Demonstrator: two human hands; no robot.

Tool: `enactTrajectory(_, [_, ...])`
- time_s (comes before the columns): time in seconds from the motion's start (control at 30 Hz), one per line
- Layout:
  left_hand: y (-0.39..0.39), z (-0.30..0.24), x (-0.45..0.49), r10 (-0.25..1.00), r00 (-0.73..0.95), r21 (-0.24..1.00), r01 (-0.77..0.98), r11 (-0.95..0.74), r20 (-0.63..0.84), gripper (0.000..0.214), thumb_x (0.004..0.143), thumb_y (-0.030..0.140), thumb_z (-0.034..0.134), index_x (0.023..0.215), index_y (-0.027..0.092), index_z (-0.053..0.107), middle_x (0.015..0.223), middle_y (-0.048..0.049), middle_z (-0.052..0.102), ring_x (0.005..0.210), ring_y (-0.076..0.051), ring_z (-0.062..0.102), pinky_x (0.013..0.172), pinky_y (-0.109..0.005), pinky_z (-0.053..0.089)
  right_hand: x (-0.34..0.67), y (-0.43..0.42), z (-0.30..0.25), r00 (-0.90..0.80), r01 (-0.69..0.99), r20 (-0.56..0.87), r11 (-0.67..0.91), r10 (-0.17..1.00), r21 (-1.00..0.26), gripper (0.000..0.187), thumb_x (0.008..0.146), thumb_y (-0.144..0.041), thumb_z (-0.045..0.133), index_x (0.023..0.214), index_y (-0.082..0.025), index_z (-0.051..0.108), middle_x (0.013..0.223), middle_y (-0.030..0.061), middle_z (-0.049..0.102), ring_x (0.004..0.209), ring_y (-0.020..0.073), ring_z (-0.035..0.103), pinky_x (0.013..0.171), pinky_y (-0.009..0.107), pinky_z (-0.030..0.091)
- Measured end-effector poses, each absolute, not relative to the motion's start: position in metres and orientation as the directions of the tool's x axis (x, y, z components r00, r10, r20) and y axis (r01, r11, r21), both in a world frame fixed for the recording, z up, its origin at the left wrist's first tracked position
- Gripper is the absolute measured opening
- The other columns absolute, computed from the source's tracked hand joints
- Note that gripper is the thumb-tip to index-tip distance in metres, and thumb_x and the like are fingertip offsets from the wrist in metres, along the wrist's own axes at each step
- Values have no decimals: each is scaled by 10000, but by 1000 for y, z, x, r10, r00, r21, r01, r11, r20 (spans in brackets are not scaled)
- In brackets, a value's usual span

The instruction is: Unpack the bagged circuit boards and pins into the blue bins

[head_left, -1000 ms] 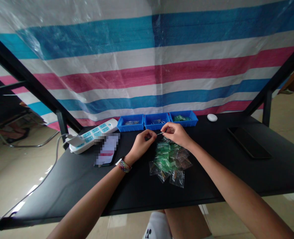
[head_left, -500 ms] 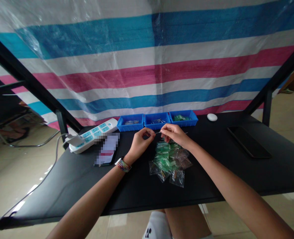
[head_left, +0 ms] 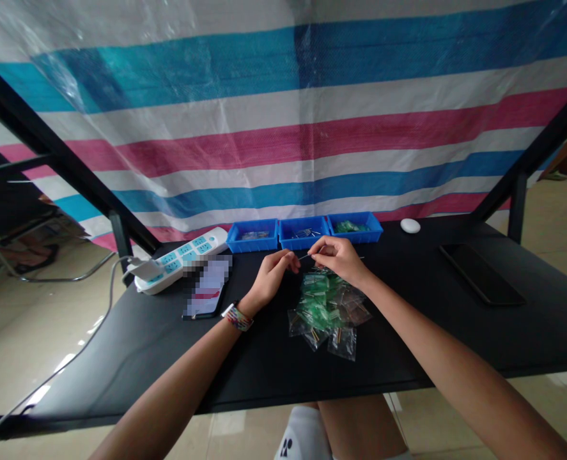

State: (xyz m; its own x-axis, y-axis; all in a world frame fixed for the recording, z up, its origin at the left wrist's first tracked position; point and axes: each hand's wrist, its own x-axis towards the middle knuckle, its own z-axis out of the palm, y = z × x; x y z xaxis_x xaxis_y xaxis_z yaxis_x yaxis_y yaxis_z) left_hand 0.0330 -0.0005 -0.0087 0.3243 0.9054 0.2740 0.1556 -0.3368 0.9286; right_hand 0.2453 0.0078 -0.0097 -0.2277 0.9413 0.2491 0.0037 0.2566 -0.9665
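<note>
My left hand (head_left: 270, 276) pinches one end of a thin, pale, rod-like piece (head_left: 305, 257), too small to name exactly. The other end sits in the closed fingertips of my right hand (head_left: 339, 258), so it spans the short gap between both hands. Just below my right hand lies a heap of small green plastic packets (head_left: 318, 301). Clear little bags (head_left: 342, 345) with thin, copper-coloured pieces inside spread from its front edge. Behind my hands, the middle blue bin (head_left: 303, 243) contains slim metallic pieces.
Left of it is a blue bin (head_left: 253, 246); another blue bin (head_left: 356, 237) with green pieces stands right. A white power strip (head_left: 187, 260) and lit phone (head_left: 209, 287) lie left. A dark phone (head_left: 482, 273) and white oval object (head_left: 410, 225) lie right. A striped sheet (head_left: 264, 147) hangs behind.
My left hand's fingers have curled inward and the open loop between thumb and forefinger has closed up. My right hand has barely shifted. The thin piece stays between them.
</note>
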Motion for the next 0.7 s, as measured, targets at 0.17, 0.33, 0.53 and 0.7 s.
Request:
enactTrajectory(0.17, [-1, -9, 34, 911, 338, 942, 152, -299, 235, 437, 984, 503, 543, 749, 164, 688, 730, -49, 685, 715, -182, 626, 763, -314, 493, 246, 9, -12, -217, 35, 266, 280, 939, -959, 99, 755, -270, 762, 821, -203, 731, 668, -1, 690, 597, 167, 652, 578, 280, 492])
enactTrajectory(0.33, [-3, -6, 36, 909, 339, 938, 156, -310, 244, 373, 939, 482, 623, 736, 172, 656, 716, -24, 657, 713, -169, 590, 741, -295, 456, 245, 9, -13, -225, 45, 274, 291, 935, -956, 104, 745, -275, 757, 809, -196, 733, 661, 3, 685, 589, 162, 639, 572, 281, 482])
enactTrajectory(0.53, [-4, -6, 35, 917, 300, 942, 128, -311, 262, 290, 890, 428, 704, 782, 165, 645, 755, -9, 634, 714, -148, 546, 698, -271, 413, 245, 7, -6, -207, -34, 242, 240, 948, -970, 187, 762, -339, 784, 869, -198, 724, 818, 20, 724, 618, 146, 656, 583, 275, 524])
enactTrajectory(0.7, [-5, -6, 35, 921, 255, 939, 102, -327, 293, 305, 870, 438, 746, 790, 162, 643, 750, -5, 620, 688, -135, 527, 662, -259, 399, 248, 11, -7, -131, -101, 188, 176, 973, -979, 291, 830, -475, 734, 865, -187, 711, 815, 31, 720, 565, 130, 636, 521, 255, 521])
